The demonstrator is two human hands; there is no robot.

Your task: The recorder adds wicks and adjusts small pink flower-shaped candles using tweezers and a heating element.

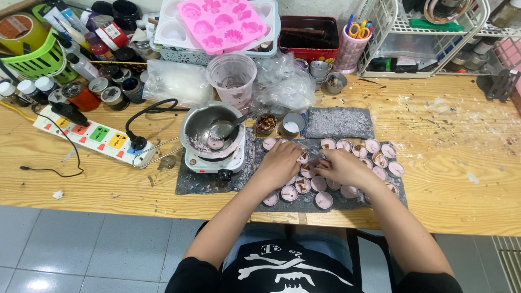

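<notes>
Both my hands rest over a cluster of small round tealight cups [324, 199] filled with pale pink wax, laid out on a grey felt mat [399, 187]. My left hand [281, 163] lies palm down on the cups at the mat's left. My right hand [342, 166] sits beside it with its fingers pinched near a cup between the two hands. What the fingers grip is too small to tell. Some cups [380, 160] carry brown dried bits on top.
A steel pot with a spoon [211, 130] stands on a small white hotplate [214, 163] to the left. A power strip [95, 135], jars, a plastic cup [232, 78], a pink flower mould [222, 21] and wire racks [423, 38] crowd the back of the wooden table.
</notes>
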